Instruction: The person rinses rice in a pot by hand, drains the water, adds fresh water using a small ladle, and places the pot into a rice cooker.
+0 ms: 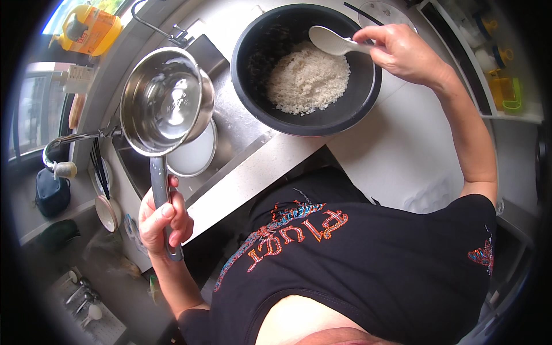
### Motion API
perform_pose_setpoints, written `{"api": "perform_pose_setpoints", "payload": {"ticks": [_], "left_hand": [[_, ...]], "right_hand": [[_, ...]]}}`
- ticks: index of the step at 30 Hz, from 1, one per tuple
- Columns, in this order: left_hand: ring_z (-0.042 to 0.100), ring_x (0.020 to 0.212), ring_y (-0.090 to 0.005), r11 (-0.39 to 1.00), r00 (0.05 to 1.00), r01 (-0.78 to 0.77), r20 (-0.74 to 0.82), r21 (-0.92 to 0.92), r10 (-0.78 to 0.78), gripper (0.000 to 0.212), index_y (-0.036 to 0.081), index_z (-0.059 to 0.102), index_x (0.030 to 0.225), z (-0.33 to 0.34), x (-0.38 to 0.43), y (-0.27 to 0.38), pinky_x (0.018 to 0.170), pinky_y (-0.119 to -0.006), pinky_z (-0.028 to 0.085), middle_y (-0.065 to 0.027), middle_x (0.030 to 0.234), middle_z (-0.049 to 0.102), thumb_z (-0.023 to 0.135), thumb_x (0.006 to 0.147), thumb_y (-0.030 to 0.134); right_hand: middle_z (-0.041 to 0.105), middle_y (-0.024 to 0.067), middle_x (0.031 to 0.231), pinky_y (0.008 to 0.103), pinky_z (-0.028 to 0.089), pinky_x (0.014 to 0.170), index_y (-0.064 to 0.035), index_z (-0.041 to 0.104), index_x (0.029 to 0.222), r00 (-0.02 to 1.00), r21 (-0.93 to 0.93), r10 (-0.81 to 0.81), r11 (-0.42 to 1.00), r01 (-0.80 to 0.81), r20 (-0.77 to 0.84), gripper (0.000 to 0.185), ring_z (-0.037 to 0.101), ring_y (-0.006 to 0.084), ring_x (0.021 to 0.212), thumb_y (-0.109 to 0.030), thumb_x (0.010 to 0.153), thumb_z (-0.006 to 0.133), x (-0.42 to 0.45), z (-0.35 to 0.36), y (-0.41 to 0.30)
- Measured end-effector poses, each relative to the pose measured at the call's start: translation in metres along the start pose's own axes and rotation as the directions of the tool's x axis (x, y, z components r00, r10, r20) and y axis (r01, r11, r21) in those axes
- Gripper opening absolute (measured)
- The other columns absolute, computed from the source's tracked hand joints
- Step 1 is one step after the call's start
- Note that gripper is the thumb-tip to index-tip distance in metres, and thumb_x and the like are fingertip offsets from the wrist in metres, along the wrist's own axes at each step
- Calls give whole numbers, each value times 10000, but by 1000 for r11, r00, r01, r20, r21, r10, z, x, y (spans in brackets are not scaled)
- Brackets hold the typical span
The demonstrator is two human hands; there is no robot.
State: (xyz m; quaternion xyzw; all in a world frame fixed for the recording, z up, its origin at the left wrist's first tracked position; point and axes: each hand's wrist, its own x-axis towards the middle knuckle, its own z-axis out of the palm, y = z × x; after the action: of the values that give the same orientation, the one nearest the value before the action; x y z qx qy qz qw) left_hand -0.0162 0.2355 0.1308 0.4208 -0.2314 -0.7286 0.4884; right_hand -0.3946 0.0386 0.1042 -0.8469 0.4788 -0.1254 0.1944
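Observation:
My left hand (166,217) grips the grey handle of a stainless-steel saucepan (166,99), raised above the sink. The pan is tipped towards the camera, showing its shiny inside; glare hides whether any liquid lies in it. In my right hand (401,54) is a white rice paddle (330,41), held by its handle across the right rim of a large black cooking pot (345,114). Its blade hangs over the far side of a mound of white rice (308,79) at the bottom of the pot. The pot rests on the white counter (379,142) beside the sink.
A round white vessel (196,151) sits in the steel sink (233,120). Two taps, one curved with a wrapped spout (64,168) and one slim (159,32), flank it. Bowls (107,213) and black chopsticks (100,168) stand left. A yellow jug (92,32) is by the window; a shelf (457,56) stands right.

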Motion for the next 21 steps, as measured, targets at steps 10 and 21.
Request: {"api": "perform_pose_setpoints", "payload": {"ticks": [10, 21], "left_hand": [[344, 287, -75, 945, 998, 59, -35, 321, -51, 368, -77, 370, 1113, 51, 33, 35, 275, -210, 252, -43, 526, 413, 519, 831, 108], [411, 338, -86, 858, 994, 63, -107, 510, -10, 324, -56, 457, 1037, 67, 67, 51, 320, -209, 316, -50, 566, 469, 580, 786, 109]], "right_hand": [[597, 72, 630, 161, 383, 324, 73, 533, 1056, 892, 597, 162, 690, -408, 422, 322, 485, 46, 386, -51, 776, 435, -1, -10, 4], [598, 73, 633, 176, 392, 320, 105, 518, 1023, 852, 626, 171, 609, -486, 495, 330, 487, 50, 392, -44, 733, 460, 18, -13, 6]]}}
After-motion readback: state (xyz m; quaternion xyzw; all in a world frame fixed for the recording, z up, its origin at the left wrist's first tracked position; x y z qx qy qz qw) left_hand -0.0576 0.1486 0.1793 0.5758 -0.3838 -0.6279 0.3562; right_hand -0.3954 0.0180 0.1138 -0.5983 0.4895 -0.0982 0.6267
